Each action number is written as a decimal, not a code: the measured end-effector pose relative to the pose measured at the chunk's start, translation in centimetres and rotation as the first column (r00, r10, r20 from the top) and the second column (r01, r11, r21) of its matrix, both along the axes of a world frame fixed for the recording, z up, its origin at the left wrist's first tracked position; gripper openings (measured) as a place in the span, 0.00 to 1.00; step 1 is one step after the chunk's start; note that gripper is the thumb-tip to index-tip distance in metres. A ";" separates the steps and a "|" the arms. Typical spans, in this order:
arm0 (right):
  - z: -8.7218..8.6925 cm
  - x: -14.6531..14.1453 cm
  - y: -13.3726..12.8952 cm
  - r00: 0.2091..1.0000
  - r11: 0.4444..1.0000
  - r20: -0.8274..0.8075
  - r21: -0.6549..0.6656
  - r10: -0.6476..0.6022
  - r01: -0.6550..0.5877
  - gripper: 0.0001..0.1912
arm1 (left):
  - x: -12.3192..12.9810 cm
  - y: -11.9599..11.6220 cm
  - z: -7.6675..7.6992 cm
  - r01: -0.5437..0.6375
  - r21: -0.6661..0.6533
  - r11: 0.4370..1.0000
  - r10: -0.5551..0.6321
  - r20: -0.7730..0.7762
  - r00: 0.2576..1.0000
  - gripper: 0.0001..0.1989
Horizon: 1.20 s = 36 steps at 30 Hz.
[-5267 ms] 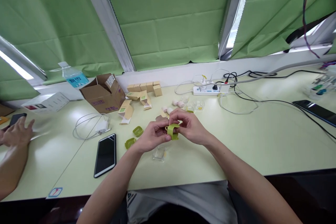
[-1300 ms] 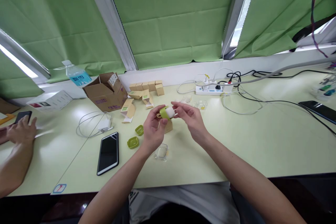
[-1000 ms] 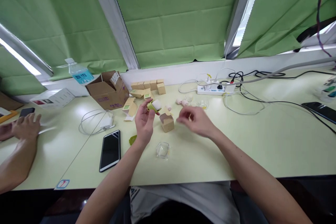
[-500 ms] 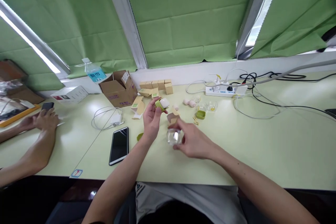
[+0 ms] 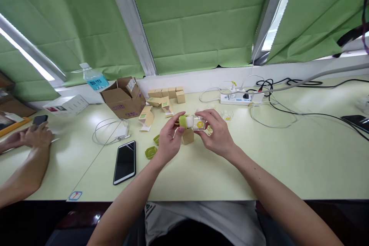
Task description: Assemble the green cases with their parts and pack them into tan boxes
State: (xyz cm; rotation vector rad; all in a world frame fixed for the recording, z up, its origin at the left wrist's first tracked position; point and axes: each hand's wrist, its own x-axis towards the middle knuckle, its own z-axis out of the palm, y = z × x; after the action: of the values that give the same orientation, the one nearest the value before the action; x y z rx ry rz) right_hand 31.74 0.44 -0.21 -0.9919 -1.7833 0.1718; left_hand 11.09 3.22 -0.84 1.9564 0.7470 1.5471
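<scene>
You face a pale tabletop with a dark seam on its left, set against a low white wall. Green blinds hang between slanted grey window frames, and bright daylight enters through narrow gaps at either side.

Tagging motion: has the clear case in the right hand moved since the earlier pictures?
Yes, the clear case was lifted away from the table's front edge, toward the power strip.
</scene>
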 end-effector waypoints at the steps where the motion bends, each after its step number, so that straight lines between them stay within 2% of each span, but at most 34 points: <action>1: 0.0 -0.2 -0.1 1.000 1.000 -0.009 0.011 0.013 -0.013 0.21 | 0.0 0.0 0.0 -0.002 0.011 1.000 0.002 -0.021 1.000 0.25; 10: -0.2 -0.6 -0.4 0.997 0.997 -0.054 0.057 0.056 -0.053 0.23 | -0.3 0.1 -0.4 -0.002 0.099 0.995 0.015 -0.133 0.991 0.24; 18: -0.2 -1.0 -0.6 0.987 0.996 -0.132 0.016 0.090 -0.089 0.22 | -0.2 0.0 0.0 -0.028 0.179 0.983 0.071 -0.240 0.968 0.25; 24: -0.8 -1.8 -0.6 0.972 0.996 -0.216 0.007 0.093 -0.094 0.22 | 0.0 -0.4 -0.1 -0.128 0.318 0.939 0.219 -0.270 0.938 0.29; 27: -0.8 -1.9 -0.6 0.968 0.995 -0.231 0.039 0.098 -0.091 0.22 | 0.2 -0.8 -0.1 -0.129 0.347 0.929 0.230 -0.269 0.935 0.34; 30: -0.8 -2.0 -0.6 0.950 0.995 -0.296 0.028 0.100 -0.096 0.23 | 0.3 -1.1 -0.1 -0.136 0.337 0.932 0.222 -0.230 0.948 0.33; 32: -0.8 -2.1 -0.6 0.926 0.995 -0.366 -0.002 0.097 -0.105 0.23 | 0.4 -1.2 -0.1 -0.167 0.380 0.910 0.241 -0.157 0.958 0.29; 34: -0.8 -2.2 -0.4 0.886 0.991 -0.455 -0.050 0.091 -0.127 0.24 | 0.5 -1.3 0.0 -0.213 0.472 0.856 0.286 -0.089 0.954 0.24; 36: -1.0 -2.3 -0.2 0.829 0.978 -0.552 -0.111 0.088 -0.177 0.25 | 0.6 -1.5 0.1 -0.244 0.544 0.803 0.354 -0.106 0.929 0.20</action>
State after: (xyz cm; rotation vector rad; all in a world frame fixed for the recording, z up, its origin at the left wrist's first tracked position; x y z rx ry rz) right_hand 29.42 0.26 -1.19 -0.8189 -1.3173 0.6329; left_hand 11.66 1.68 -0.72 2.5246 0.8108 1.9144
